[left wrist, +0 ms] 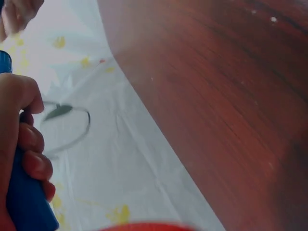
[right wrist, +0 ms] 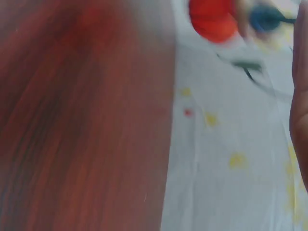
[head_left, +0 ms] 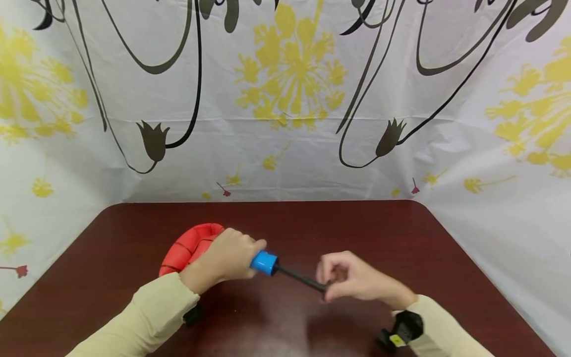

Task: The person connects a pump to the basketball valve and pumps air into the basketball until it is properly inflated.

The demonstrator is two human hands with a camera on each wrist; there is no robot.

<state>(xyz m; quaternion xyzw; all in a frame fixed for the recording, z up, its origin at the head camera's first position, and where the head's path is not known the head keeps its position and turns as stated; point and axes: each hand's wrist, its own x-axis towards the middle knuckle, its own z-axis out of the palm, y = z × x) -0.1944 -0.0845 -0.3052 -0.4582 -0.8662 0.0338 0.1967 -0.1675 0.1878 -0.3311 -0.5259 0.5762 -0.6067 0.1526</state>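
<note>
My left hand [head_left: 234, 255] grips a blue hand pump [head_left: 265, 263] by its barrel, fingers curled round it, as the left wrist view also shows. A thin black rod [head_left: 300, 277] runs out of the barrel's end, slanting down to the right. At its far end, the curled fingers and thumb of my right hand [head_left: 354, 276] hold the rod. Just behind the left hand is a red ball [head_left: 186, 248] with black lines, slack and caved in on top, partly hidden by that hand. In the right wrist view the ball [right wrist: 212, 20] is blurred.
Both hands are above a dark reddish-brown table [head_left: 357, 228] with rounded far corners. A white sheet [head_left: 285, 163] with yellow and grey flower prints hangs behind it and along the sides. Black wrist cameras [head_left: 403, 329] are strapped at the cuffs.
</note>
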